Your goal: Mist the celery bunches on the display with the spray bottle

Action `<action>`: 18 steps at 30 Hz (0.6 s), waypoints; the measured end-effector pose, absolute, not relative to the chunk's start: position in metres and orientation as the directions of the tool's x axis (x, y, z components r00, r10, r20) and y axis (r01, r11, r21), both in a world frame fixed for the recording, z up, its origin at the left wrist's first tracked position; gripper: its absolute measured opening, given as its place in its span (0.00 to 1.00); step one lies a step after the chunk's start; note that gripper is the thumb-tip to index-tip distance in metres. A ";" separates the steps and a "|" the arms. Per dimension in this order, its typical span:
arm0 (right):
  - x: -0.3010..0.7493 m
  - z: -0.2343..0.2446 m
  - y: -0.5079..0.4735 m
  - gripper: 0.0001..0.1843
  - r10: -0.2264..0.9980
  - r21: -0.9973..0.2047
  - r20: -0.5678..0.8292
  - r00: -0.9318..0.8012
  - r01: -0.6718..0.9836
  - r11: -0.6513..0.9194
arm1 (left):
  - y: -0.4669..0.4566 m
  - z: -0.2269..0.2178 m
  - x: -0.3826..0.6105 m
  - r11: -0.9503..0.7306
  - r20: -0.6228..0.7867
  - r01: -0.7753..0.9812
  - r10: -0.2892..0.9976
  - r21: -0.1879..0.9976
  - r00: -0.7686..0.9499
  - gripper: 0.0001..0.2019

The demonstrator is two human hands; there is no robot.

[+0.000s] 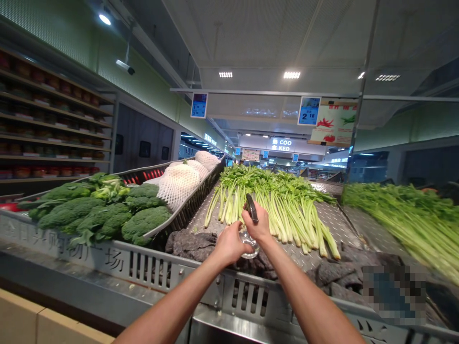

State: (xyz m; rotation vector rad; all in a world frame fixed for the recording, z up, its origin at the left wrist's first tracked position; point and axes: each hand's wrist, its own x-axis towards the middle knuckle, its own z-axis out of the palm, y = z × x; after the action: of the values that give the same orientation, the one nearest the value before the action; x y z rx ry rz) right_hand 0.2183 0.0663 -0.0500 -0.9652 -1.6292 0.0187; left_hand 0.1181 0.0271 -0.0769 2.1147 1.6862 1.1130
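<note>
Both hands are on a clear spray bottle (250, 245) with a black spray head. My right hand (257, 222) is wrapped round its neck, just below the head. From the left side, my left hand (229, 242) grips the clear body, though its fingertips are partly hidden. Beyond the hands, bunches of celery (283, 210) lie side by side on a sloping metal display, leaves to the back and stalks to the front. Dark crumpled cloth (191, 243) lies along the display's front, below and beside the bottle.
To the left, broccoli (145, 222) and produce in white foam nets (179, 181) sit behind dark dividers. A grey slotted rail (158, 270) edges the front. A mirror panel (401, 210) stands at the right. Price signs (309, 111) hang overhead, and stocked shelves (53, 114) line the left wall.
</note>
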 end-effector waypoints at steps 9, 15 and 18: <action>0.203 -0.058 0.062 0.08 0.610 -0.487 0.792 -0.032 0.569 0.662 | 0.023 -0.082 0.104 -0.267 0.396 0.805 0.917 0.530 0.043 0.28; 0.205 -0.049 0.059 0.10 0.555 -0.449 0.832 -0.008 0.578 0.682 | 0.023 -0.073 0.107 -0.284 0.438 0.810 0.898 0.513 0.038 0.28; 0.209 -0.041 0.058 0.11 0.523 -0.443 0.852 0.040 0.587 0.677 | 0.021 -0.062 0.112 -0.321 0.462 0.796 0.885 0.514 0.059 0.27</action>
State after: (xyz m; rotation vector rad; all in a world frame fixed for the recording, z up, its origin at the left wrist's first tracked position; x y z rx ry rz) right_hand 0.2094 0.0579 -0.0414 -0.9293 -1.6057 -0.0628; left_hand 0.1115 0.0211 -0.0624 2.1932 1.7533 1.1111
